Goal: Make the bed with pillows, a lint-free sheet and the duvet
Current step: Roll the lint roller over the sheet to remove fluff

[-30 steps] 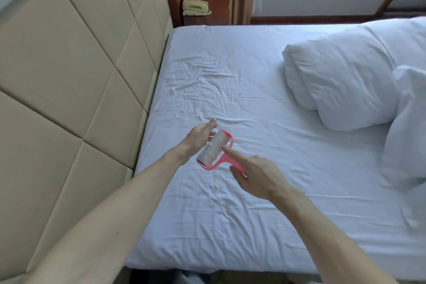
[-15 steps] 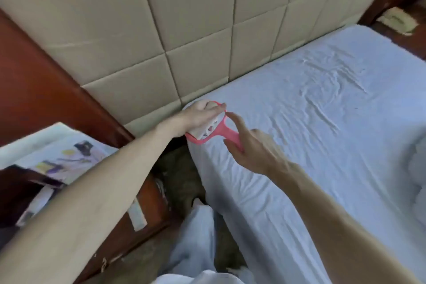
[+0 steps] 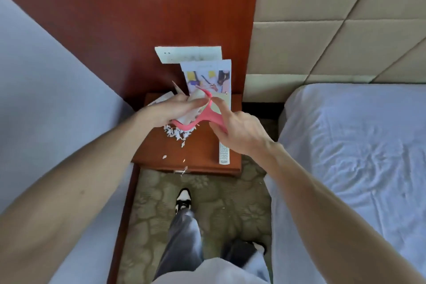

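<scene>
I hold a pink lint roller (image 3: 202,119) over the wooden nightstand (image 3: 200,159) between two beds. My right hand (image 3: 239,132) grips its pink handle, index finger stretched along the frame. My left hand (image 3: 171,110) grips the roller head and its white sticky sheet. A heap of white paper scraps (image 3: 177,132) lies on the nightstand just under the roller. The bed with the creased white sheet (image 3: 350,145) is on the right. No pillow or duvet shows.
A white remote (image 3: 223,154) lies on the nightstand's right side, leaflets (image 3: 207,76) lean on the wood panel behind. Another white bed (image 3: 46,99) fills the left. Patterned carpet (image 3: 230,203) and my feet are below. Padded headboard (image 3: 334,30) top right.
I turned from the bed to the nightstand, carrying the lint roller from above the sheet to above the nightstand. My left hand now wraps the roller head.
</scene>
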Action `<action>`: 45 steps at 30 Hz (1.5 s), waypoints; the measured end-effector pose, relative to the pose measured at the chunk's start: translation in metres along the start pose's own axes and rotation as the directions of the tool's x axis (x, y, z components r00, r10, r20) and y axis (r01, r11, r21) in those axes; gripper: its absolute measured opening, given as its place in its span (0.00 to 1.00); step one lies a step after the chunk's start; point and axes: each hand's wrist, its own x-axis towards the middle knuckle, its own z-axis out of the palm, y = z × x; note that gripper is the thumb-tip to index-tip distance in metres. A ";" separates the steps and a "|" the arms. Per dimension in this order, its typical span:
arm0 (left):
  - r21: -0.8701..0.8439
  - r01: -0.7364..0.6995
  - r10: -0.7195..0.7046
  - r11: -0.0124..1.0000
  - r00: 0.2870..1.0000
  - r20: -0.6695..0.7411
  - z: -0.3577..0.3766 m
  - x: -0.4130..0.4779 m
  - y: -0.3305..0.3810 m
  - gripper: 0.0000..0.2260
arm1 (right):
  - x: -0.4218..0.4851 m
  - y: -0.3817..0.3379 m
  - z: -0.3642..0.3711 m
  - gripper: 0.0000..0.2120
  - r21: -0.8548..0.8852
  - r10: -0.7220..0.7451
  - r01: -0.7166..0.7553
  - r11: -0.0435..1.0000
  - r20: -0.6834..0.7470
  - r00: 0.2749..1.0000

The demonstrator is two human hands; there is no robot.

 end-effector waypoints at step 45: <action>0.700 -0.532 0.312 0.477 0.847 0.431 -0.137 0.234 -0.115 0.16 | 0.157 -0.046 0.164 0.27 0.105 0.738 -0.773 0.626 0.241 0.630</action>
